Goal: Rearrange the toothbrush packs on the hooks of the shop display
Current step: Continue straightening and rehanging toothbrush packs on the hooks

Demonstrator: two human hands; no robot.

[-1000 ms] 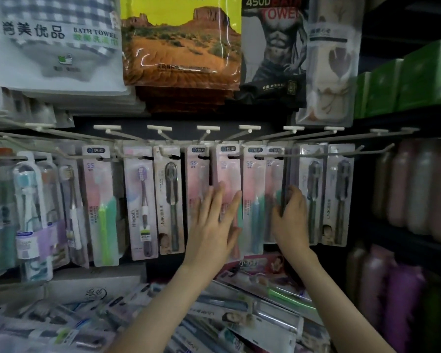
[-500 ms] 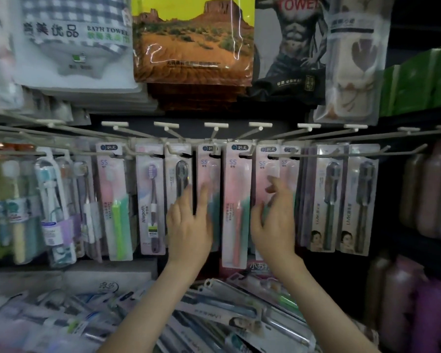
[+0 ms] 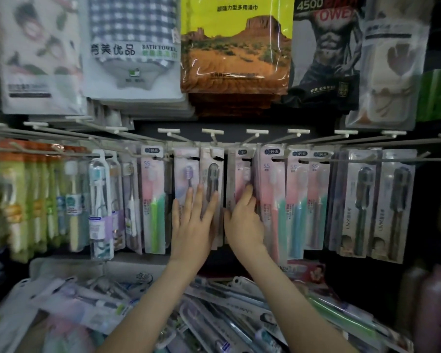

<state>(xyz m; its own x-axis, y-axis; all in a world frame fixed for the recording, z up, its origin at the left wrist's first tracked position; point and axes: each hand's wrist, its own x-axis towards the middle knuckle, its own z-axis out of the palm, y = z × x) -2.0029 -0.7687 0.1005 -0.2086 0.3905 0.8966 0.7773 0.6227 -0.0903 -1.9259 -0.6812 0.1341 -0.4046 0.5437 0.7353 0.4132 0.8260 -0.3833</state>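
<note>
The toothbrush packs hang in a long row across the middle of the frame. Each one sits on one of the thin white hooks that stick out from the dark wall.

The left hand lies flat in the middle of the row. Its fingers are straight and a little spread. They press on the purple brush pack and the dark brush pack and hold nothing. The right hand is just beside it. Its fingers curl round the edge of the pink pack, which is turned a bit sideways on its hook.

It looks like the person is sorting the middle packs, with one hand keeping the neighbours in place.

Things could go wrong from here. If the right hand pulls the pink pack down and not forward, the little hole at the top could tear. If the pack comes off the hook tip too fast, it may slip out of the fingers and drop into the pile of packs at the bottom of the frame, where it would be hard to find. The packs hang close together, so a push could swing the next ones or slide them off too. The towel bags at the top hang well away from the hands.
</note>
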